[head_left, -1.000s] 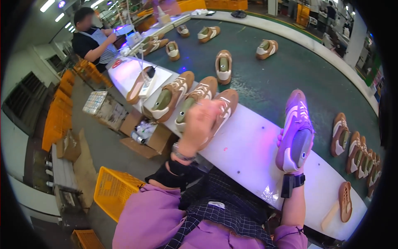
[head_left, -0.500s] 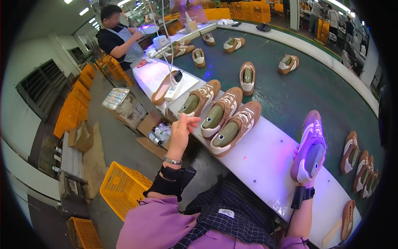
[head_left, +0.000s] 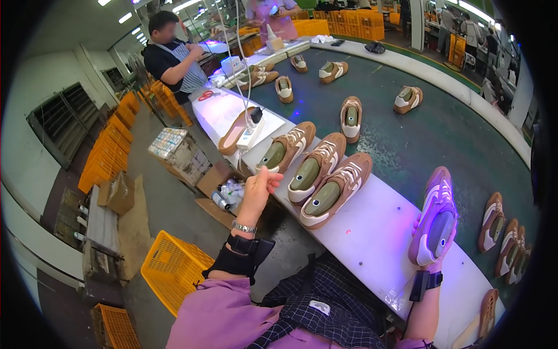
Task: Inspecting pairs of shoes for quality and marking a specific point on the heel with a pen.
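Note:
On the right, my right hand [head_left: 432, 267] holds up a brown-and-white sneaker [head_left: 435, 203] from below, heel toward me, in purple light. A green shoe last fills the sneaker's opening. My left hand [head_left: 260, 189] is at the near edge of the white bench, its fingers loosely curled and slightly apart, with nothing visible in them. Just beyond its fingertips is the heel of a similar sneaker [head_left: 290, 145]. Beside that one stand a second sneaker [head_left: 328, 152] and a third sneaker [head_left: 351, 174], all with green lasts inside.
A dark green belt [head_left: 383, 139] beyond the white bench [head_left: 372, 232] carries several more sneakers. A power strip [head_left: 251, 135] and a brown shoe piece [head_left: 231, 135] lie farther left. Below stands a yellow crate [head_left: 174, 270]. A person [head_left: 174, 64] works at the far left.
The whole view has shifted slightly, so the bench and shoes sit lower in the picture. My right hand keeps hold of the sneaker; my left hand stays by the heel of the left sneaker.

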Available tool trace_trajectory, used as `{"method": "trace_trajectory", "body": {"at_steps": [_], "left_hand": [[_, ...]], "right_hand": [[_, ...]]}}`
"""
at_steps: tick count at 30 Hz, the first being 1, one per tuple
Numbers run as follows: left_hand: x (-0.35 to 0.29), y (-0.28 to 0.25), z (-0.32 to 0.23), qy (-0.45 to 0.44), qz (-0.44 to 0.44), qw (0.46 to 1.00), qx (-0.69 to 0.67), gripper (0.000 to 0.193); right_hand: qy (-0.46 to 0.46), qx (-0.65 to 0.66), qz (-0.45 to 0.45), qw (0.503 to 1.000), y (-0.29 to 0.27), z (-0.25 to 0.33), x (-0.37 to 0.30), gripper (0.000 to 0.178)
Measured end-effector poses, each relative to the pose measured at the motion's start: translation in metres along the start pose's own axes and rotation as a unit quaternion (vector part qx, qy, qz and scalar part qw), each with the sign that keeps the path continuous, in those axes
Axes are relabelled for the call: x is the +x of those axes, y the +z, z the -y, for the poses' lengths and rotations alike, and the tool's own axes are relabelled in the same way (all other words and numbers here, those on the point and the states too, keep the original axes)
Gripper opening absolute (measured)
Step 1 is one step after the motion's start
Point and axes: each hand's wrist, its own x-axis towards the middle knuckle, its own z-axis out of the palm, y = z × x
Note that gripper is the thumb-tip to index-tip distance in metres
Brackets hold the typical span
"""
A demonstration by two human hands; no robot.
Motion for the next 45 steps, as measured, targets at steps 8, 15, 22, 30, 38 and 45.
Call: {"method": "trace_trajectory", "body": {"at_steps": [8, 15, 22, 30, 38, 45], "left_hand": [[0.061, 0.044, 0.01, 0.045, 0.148, 0.962, 0.225, 0.056], [0.057, 0.02, 0.001, -0.197, 0.198, 0.935, -0.22, 0.03], [-0.006, 0.043, -0.062, -0.056, 0.316, 0.814, -0.484, 0.087], [-0.025, 0.165, -0.069, -0.078, 0.36, 0.81, -0.457, 0.086], [-0.024, 0.284, -0.064, 0.087, 0.418, 0.842, -0.33, 0.101], [-0.013, 0.298, -0.029, -0.034, 0.536, 0.769, -0.348, 0.09]], "right_hand": [[0.008, -0.017, -0.008, 1.0, 0.006, -0.005, 0.0, 0.078], [0.019, -0.001, -0.027, 0.999, 0.001, 0.001, 0.002, 0.079], [0.045, 0.026, 0.042, 0.998, 0.001, 0.007, -0.005, 0.088], [0.035, 0.027, 0.11, 0.993, 0.0, 0.014, -0.015, 0.093], [-0.12, -0.028, 0.12, 0.985, -0.048, 0.026, -0.003, 0.087], [-0.076, 0.025, 0.105, 0.991, -0.08, 0.044, 0.001, 0.074]]}}
